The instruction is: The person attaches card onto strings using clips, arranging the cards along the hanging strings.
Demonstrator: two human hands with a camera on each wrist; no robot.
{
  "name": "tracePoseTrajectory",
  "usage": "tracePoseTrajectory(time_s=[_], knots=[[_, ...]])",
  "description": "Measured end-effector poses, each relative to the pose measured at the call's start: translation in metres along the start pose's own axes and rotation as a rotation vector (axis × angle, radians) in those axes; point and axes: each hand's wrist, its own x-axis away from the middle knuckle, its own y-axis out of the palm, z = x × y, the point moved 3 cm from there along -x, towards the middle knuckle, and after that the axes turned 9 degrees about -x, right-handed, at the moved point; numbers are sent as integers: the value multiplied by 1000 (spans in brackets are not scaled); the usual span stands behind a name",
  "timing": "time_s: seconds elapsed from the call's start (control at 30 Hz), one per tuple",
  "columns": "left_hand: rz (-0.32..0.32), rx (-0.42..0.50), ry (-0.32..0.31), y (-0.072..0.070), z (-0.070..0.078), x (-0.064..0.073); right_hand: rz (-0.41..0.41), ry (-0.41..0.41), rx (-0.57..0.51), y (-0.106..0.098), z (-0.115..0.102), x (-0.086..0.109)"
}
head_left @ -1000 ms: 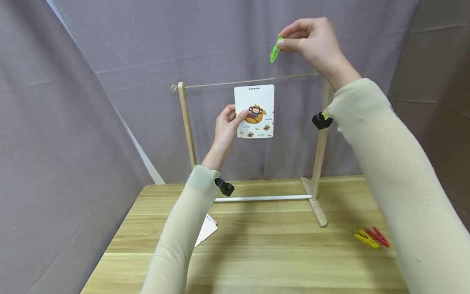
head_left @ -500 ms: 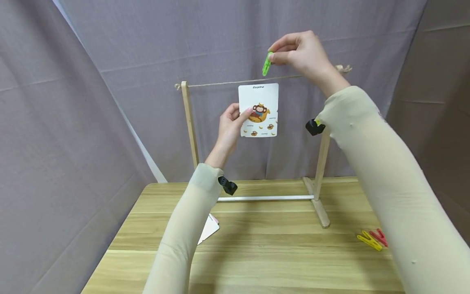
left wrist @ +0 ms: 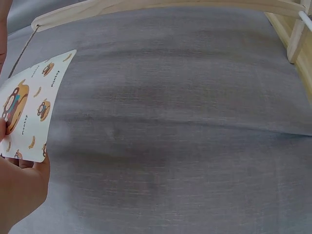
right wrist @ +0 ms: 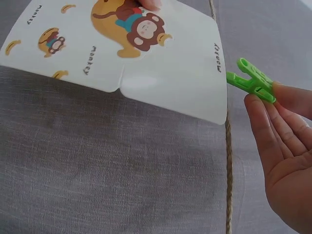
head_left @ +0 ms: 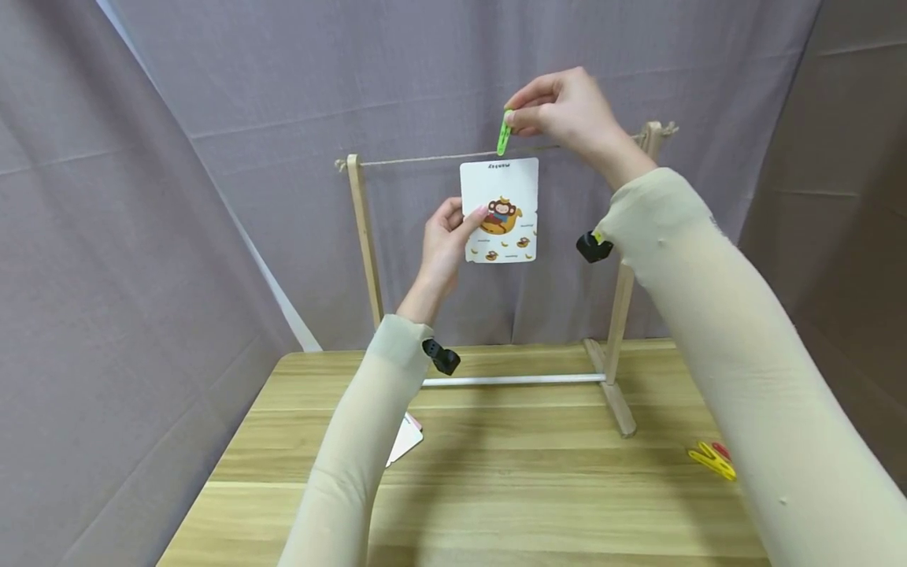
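My left hand [head_left: 441,246] pinches a white monkey card [head_left: 516,175] by its left side, thumb on the front and fingers behind. The card is upright just below the twine [head_left: 414,159], its top edge close to it. Above that edge, my right hand [head_left: 567,110] pinches a green clothespin [head_left: 504,135] by its handles, tip downward. In the right wrist view the clothespin [right wrist: 253,80] has its jaws spread near the twine and the card's printed edge. Whether it touches the card I cannot tell. The left wrist view shows the card [left wrist: 36,107] and part of the left hand [left wrist: 24,187].
A wooden stand with a left post [head_left: 364,236], a right post [head_left: 620,303] and a white crossbar [head_left: 517,380] holds the twine. More cards [head_left: 406,441] lie on the table [head_left: 538,488], partly behind the left sleeve. A yellow clothespin [head_left: 712,461] and a red one [head_left: 721,450] lie at right.
My right hand has come down and leftward with the green clothespin, to just above the card's top edge. The left hand holds the card nearly still, slightly right of its earlier place.
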Motion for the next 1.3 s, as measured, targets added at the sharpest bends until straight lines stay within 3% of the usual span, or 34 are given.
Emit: tracePoseTrajectory(time_s=[0.6, 1.0, 1.3], knots=[[-9, -8, -21, 1, -4, 2, -15, 29, 25, 6, 3, -1], [-5, -22, -16, 0, 2, 3, -58, 58, 46, 10, 7, 1], [10, -15, -16, -4, -3, 3, -83, 34, 38, 14, 9, 1]])
